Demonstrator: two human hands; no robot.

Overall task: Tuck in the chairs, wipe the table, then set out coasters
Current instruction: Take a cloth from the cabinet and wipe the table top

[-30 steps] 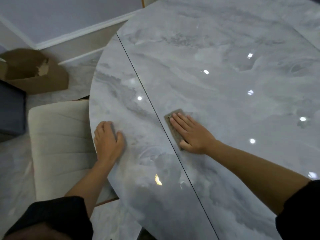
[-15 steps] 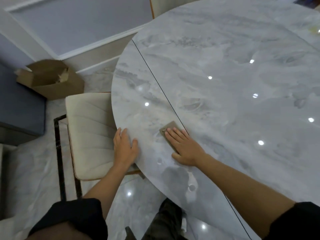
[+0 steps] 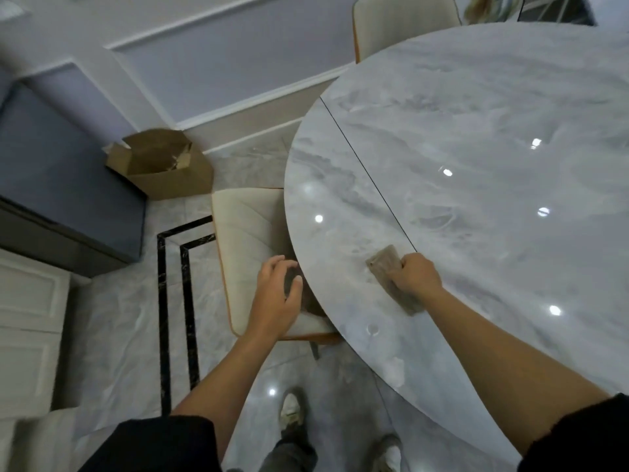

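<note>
The round grey marble table (image 3: 476, 131) fills the right of the head view, with a thin dark seam across it. A folded grey-brown cloth (image 3: 383, 264) lies on the table near its left rim. My right hand (image 3: 417, 275) rests on the cloth with its fingers curled over it. My left hand (image 3: 277, 294) hovers just off the table's rim, above the cream chair (image 3: 248, 240); its fingers are loosely curled and hold nothing. That chair's seat reaches partly under the tabletop. No coasters are in view.
A second cream chair (image 3: 401, 25) stands at the table's far side. An open cardboard box (image 3: 163, 165) sits on the floor by the wall, beside a dark blue cabinet (image 3: 61, 185). A white cabinet (image 3: 27, 318) is at the left. My shoes (image 3: 291, 413) are below.
My left hand has come off the tabletop and now hangs beside the rim. My right hand has dragged the cloth nearer to the rim and its fingers have curled. The view has pulled back.
</note>
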